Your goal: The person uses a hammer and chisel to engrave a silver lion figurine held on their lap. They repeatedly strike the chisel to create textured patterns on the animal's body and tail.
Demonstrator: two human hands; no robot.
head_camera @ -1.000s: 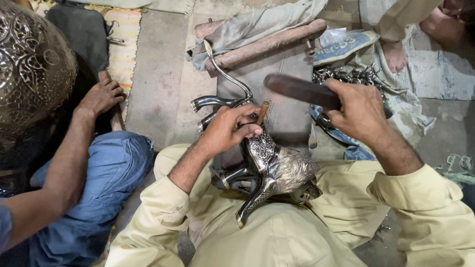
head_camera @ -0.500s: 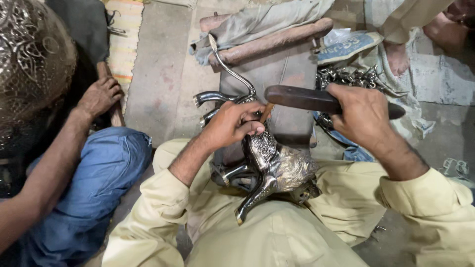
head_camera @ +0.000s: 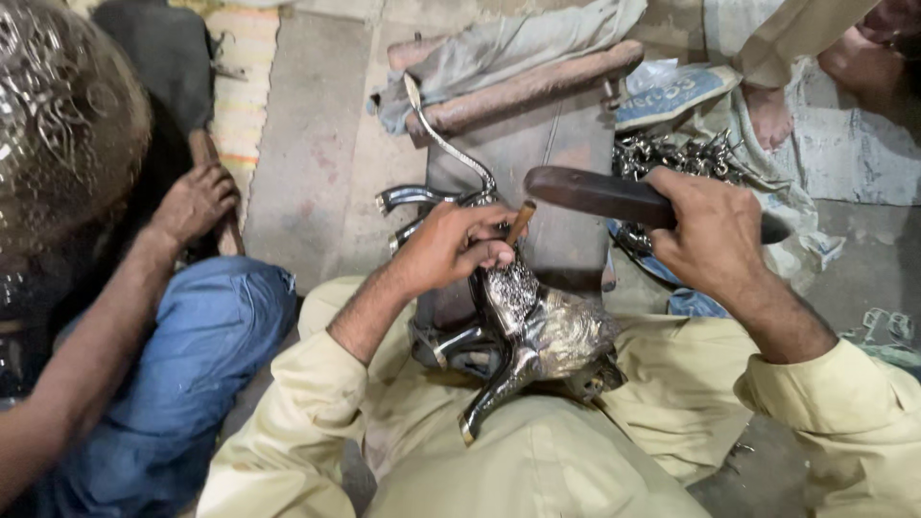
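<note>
Since a second ago the right hand (head_camera: 715, 240) has swung its dark mallet (head_camera: 614, 197) down, closer to the punch (head_camera: 519, 222). Its fingers are clamped round the mallet. Left hand (head_camera: 451, 251) fingers pinch the punch upright against an embossed silver animal figure (head_camera: 542, 331), which lies on the person's lap, just near of a wooden block (head_camera: 537, 144). That figure looks like rigid, weighty metal, slippery where polished; its body offers a surer grip than the thin legs.
</note>
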